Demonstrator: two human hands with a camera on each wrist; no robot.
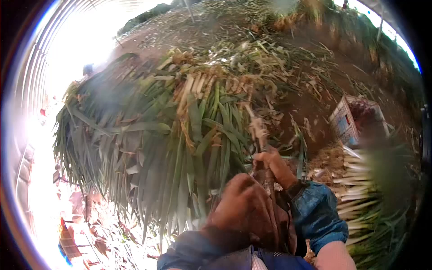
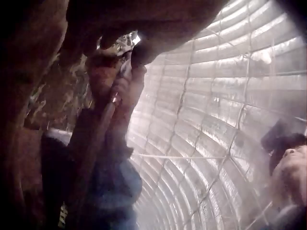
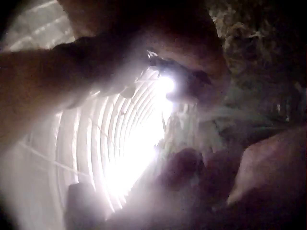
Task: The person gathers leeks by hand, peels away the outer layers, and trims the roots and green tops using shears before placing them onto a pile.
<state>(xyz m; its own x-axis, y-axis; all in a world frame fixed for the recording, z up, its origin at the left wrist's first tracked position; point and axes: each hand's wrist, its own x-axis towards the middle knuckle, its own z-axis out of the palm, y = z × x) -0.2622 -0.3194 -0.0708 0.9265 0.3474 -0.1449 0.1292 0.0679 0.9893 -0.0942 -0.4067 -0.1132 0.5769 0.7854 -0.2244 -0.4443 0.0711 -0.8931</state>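
Note:
In the head view the right hand (image 1: 276,167) grips a long, twisted brown strand (image 1: 257,128), which stretches up and away from it and hangs down over brown cloth (image 1: 265,211) at the person's front. Beside it, lower and to the left, is the blurred left hand (image 1: 234,198); its fingers and anything in them cannot be made out. In the left wrist view the right hand (image 2: 117,84) shows above a blue sleeve, with a thin length running down from it. Dark, blurred hand shapes fill much of the right wrist view.
A large heap of long green leafy stalks (image 1: 171,153) lies left of the hands. At the right are a crate (image 1: 344,119) and a row of white-stemmed stalks (image 1: 357,198). Loose leaves (image 1: 279,58) litter the soil beyond. Ribbed sheeting (image 2: 206,115) curves overhead.

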